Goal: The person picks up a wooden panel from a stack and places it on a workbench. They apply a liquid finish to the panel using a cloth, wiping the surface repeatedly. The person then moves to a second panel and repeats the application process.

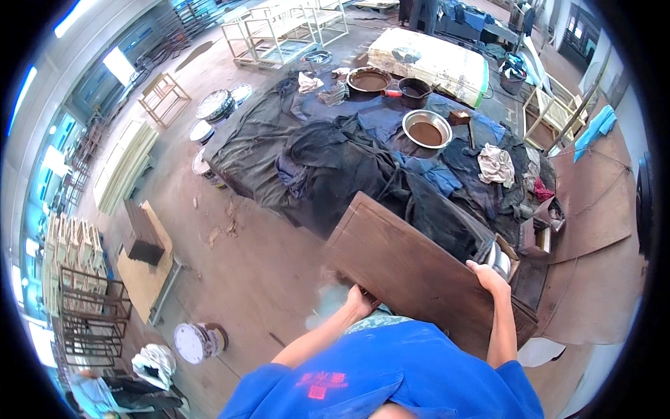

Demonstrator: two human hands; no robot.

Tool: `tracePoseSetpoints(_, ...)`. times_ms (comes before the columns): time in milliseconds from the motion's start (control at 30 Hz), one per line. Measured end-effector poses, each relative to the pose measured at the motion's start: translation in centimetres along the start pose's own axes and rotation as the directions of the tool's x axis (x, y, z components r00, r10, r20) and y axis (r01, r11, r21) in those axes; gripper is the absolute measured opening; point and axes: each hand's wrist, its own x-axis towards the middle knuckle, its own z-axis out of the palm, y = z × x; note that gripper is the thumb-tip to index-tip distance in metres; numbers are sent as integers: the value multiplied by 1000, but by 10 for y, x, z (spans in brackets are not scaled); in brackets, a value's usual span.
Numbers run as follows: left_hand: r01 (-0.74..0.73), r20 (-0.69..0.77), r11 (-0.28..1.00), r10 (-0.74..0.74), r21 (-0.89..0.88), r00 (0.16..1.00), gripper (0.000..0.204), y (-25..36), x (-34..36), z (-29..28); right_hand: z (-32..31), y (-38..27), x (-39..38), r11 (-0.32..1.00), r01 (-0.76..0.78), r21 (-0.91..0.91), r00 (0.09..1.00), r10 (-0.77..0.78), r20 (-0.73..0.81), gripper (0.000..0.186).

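A long dark-brown wooden panel [412, 262] lies tilted across the space in front of my body. My left hand [360, 302] grips its near edge, with the fingertips hidden beneath the wood. On the opposite long edge, my right hand [488, 276] is closed round the panel farther to the right. The panel's far end reaches up beside a worktable draped in dark cloths [328, 167]. More brown wood shows under its right end, but how many pieces cannot be told.
Basins of brown liquid [427, 130] and a dark bucket [415, 91] stand on the draped table, with crumpled rags [495, 165] nearby. Lidded buckets [199, 342] and stacked brown boards [144, 234] are on the floor at left. A person [105, 394] is at lower left.
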Motion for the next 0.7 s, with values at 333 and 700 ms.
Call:
tracePoseSetpoints(333,-597,641,580,159,555,750,51,198,90,14,26,-122,41,900,-161,406,981,191,-36,66)
tracePoseSetpoints(700,42,496,992,-96,119,863,100,330,102,38,34,-198,189,888,-135,440,990,143,15,71)
